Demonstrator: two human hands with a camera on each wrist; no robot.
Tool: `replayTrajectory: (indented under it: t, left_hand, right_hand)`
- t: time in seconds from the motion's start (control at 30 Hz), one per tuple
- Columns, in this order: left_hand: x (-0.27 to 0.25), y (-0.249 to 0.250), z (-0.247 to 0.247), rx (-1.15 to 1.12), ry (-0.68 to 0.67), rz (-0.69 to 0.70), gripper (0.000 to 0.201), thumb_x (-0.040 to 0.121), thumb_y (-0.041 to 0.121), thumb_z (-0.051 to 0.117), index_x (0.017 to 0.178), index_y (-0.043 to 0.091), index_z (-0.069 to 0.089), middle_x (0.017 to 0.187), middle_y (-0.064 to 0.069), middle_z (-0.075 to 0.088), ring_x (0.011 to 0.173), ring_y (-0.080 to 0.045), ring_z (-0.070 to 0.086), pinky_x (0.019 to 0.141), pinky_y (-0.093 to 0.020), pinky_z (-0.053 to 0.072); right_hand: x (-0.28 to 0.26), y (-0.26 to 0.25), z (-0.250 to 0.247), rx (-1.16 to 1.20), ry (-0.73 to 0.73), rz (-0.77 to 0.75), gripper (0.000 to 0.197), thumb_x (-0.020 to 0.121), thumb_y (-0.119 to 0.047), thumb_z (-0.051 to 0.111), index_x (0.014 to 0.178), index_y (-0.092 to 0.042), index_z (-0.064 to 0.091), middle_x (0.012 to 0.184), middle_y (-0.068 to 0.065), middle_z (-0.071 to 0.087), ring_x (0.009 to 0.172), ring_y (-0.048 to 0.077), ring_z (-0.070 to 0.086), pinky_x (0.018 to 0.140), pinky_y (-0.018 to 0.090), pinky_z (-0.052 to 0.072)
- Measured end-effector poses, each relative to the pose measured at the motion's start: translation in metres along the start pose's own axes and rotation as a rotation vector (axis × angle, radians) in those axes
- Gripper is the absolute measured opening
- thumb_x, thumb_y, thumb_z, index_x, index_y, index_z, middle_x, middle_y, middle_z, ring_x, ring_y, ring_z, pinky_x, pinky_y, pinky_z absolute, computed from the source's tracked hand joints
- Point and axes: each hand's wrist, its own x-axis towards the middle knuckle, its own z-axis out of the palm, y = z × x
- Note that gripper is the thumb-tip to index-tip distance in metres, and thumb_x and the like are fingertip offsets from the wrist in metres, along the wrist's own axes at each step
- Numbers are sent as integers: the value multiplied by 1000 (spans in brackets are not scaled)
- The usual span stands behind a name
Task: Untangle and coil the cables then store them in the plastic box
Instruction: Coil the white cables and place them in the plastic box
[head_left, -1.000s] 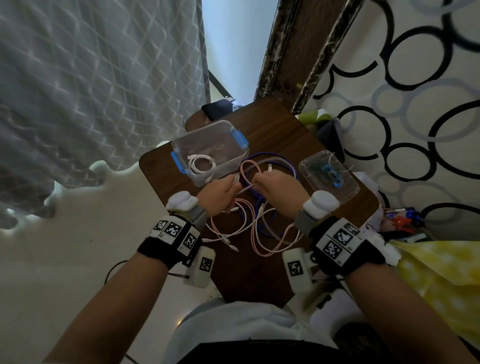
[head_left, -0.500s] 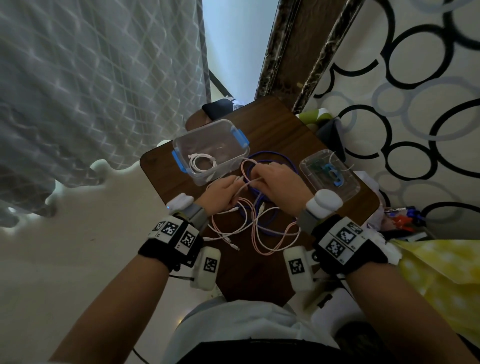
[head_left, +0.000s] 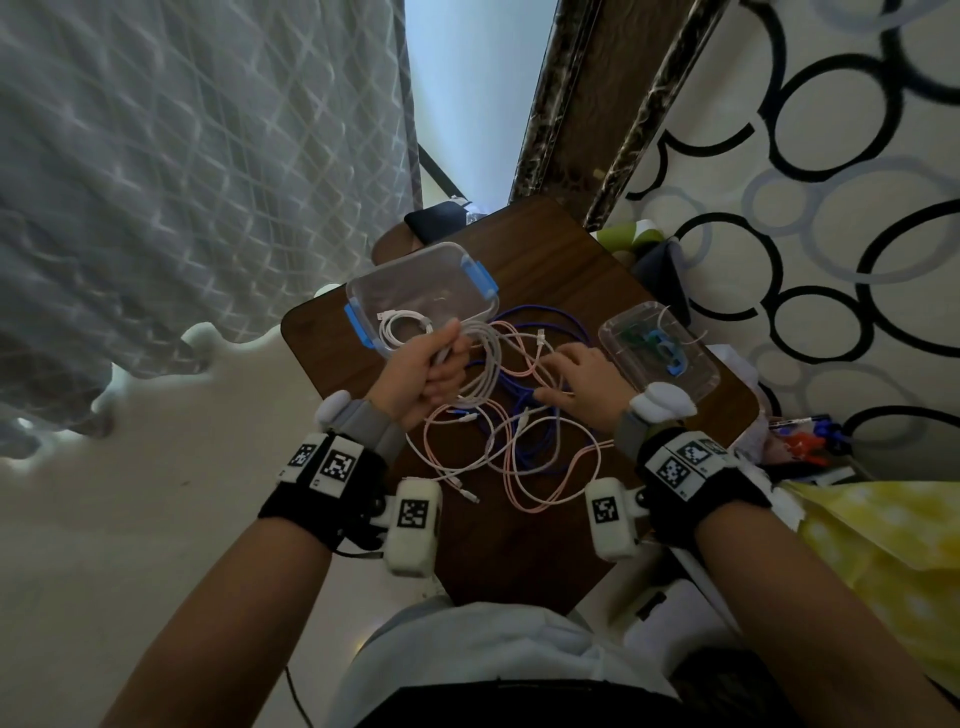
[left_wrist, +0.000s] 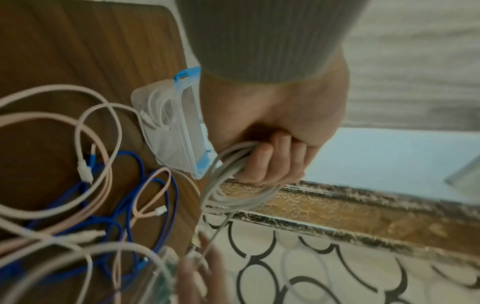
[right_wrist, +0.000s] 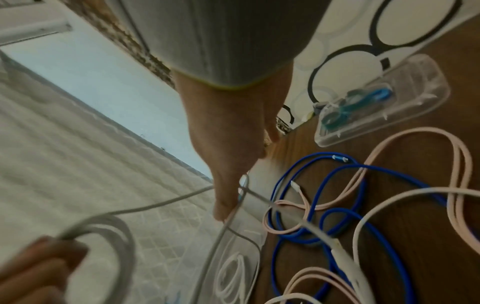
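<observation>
My left hand (head_left: 421, 374) grips a bundle of white cable loops (head_left: 485, 358) just in front of the clear plastic box with blue latches (head_left: 415, 280). The same fist (left_wrist: 272, 131) closes round the grey-white loops (left_wrist: 233, 185). A coiled white cable (head_left: 402, 330) lies inside the box. My right hand (head_left: 587, 379) hovers over the tangle, fingers straight; a loose strand of the white cable (right_wrist: 103, 226) passes its fingertip (right_wrist: 223, 209). A blue cable (head_left: 545, 317) and pink cables (right_wrist: 453, 205) lie tangled on the brown table (head_left: 519, 545).
A clear lid (head_left: 660, 353) holding blue-green clips sits at the table's right edge, close to my right wrist. A curtain hangs on the left, a ring-patterned cloth on the right. A dark object (head_left: 436, 221) lies at the table's far corner.
My left hand has gathered white loops and lifted them toward the box. The right hand has drawn away to the right, over the tangle.
</observation>
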Motion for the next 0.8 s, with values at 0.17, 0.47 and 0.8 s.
replayTrajectory:
  t: [0.17,0.47,0.8]
  left_hand:
    - [6,-5,-5,182,110,-67,38,100,29,27,67,17,41,40,10,30,29,-3,23,31,-14,18]
    - [4,-1,1,-149,39,-13,43,98,32,29,62,19,47,38,8,32,28,-3,28,32,-13,17]
    - [6,2,13,-78,276,272,15,98,17,36,96,10,48,84,2,71,67,-11,68,61,-23,55]
  right_hand:
    - [-8,-12,0,382,462,-130,49,88,-26,61,133,-14,44,135,10,42,124,23,42,105,37,37]
    - [-1,-55,10,531,245,-243,36,96,-22,45,131,-15,43,99,1,60,86,12,57,76,29,48]
    - [-9,-68,24,372,-27,-302,17,90,-27,55,100,-12,54,97,4,55,87,17,50,76,31,42]
